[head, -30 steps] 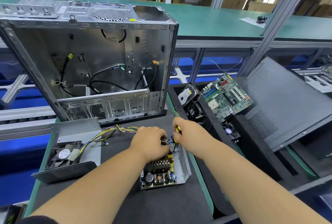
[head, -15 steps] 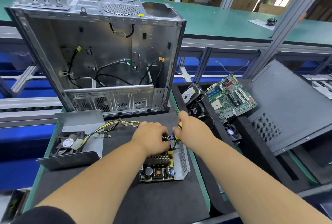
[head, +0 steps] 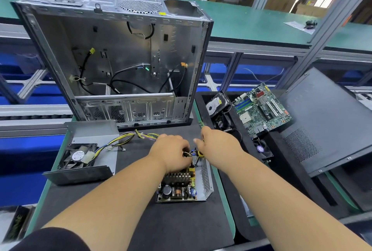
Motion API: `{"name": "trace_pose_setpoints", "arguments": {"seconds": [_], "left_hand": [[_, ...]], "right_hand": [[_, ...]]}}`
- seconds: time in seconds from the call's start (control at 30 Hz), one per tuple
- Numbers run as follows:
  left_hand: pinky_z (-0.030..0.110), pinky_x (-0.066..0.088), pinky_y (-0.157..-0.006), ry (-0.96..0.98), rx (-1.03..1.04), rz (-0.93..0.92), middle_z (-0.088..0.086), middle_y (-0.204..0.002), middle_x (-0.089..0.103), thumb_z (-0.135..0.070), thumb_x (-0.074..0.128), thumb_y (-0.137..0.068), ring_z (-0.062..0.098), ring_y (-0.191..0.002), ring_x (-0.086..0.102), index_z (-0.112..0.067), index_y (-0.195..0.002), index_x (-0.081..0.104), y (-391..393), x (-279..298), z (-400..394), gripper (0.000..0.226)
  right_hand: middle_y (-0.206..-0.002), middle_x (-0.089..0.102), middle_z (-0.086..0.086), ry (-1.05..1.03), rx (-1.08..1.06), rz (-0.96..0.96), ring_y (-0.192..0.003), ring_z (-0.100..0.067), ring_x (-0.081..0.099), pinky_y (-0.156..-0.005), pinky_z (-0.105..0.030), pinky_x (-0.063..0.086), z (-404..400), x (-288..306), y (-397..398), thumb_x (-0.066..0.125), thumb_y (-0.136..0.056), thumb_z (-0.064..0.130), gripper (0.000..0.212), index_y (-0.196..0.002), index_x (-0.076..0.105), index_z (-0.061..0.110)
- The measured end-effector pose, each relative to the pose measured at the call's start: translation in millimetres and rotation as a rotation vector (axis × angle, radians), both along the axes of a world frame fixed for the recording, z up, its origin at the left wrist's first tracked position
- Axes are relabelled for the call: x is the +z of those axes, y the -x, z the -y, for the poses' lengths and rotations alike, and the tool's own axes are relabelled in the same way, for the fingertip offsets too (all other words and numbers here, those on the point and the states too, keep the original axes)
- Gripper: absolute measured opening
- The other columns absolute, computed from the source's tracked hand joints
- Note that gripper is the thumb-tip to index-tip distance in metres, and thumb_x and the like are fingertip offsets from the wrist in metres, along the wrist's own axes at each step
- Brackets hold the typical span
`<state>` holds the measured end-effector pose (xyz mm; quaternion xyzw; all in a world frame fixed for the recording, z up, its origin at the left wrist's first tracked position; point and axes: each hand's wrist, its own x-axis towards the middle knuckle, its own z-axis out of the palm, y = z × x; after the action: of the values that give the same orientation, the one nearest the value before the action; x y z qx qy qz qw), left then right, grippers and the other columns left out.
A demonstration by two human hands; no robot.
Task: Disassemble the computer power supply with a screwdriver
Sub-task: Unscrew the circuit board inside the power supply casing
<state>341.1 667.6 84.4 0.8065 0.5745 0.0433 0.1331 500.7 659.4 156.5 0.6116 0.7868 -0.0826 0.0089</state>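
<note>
PSU board [head: 179, 187] sits open on the mat just in front of the case [head: 120, 59], its cover [head: 90, 150] with the fan off to the left. Right hand [head: 219, 146] is wrapped round the screwdriver [head: 199, 155], tip down at the board's far edge; left hand [head: 173, 153] pinches wires there. Risks: bit cams out and gouges the board or nicks a wire; loosened screw drops under the heatsink.
</note>
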Motion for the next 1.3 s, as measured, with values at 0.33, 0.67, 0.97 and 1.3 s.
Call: {"name": "trace_pose_setpoints", "arguments": {"seconds": [0.33,0.67,0.97,1.3], "left_hand": [[0.035,0.035,-0.097,-0.010,0.001,0.020,-0.008,-0.109,0.064,-0.053,0.056,-0.082,0.017,-0.108,0.058,-0.035,-0.109,0.067,0.7,-1.8,-0.2,0.034],[0.037,0.035,-0.095,0.005,-0.001,0.020,-0.009,-0.103,0.063,-0.054,0.054,-0.081,0.017,-0.104,0.058,-0.035,-0.105,0.066,1.1,-2.2,-0.7,0.033],[0.035,0.034,-0.098,-0.021,0.000,0.023,-0.009,-0.107,0.064,-0.053,0.056,-0.082,0.015,-0.109,0.057,-0.035,-0.109,0.067,1.2,-3.1,-0.9,0.034],[0.035,0.034,-0.097,-0.017,0.004,0.021,-0.009,-0.105,0.064,-0.054,0.055,-0.083,0.016,-0.107,0.057,-0.035,-0.107,0.067,1.1,-2.9,-0.6,0.033]], "right_hand": [[-0.095,0.055,-0.005,0.053,-0.036,-0.164,-0.083,-0.026,0.051,-0.063,-0.034,0.031,2.9,1.2,-2.0,0.053,-0.095,0.021,0.010,-0.101,0.051,0.013],[-0.096,0.057,-0.005,0.041,0.180,0.085,-0.090,-0.029,0.056,-0.067,-0.036,0.040,6.5,10.4,-2.2,0.050,-0.097,0.046,0.032,-0.104,0.048,0.015],[-0.098,0.061,-0.007,0.006,0.068,-0.049,-0.080,-0.026,0.049,-0.064,-0.033,0.035,-0.3,7.5,0.7,0.056,-0.097,0.034,0.024,-0.106,0.048,0.013],[-0.100,0.049,-0.005,0.049,0.167,-0.132,-0.102,-0.028,0.050,-0.085,-0.037,0.042,3.0,7.8,-4.8,0.052,-0.090,0.012,0.019,-0.104,0.065,0.016]]}}
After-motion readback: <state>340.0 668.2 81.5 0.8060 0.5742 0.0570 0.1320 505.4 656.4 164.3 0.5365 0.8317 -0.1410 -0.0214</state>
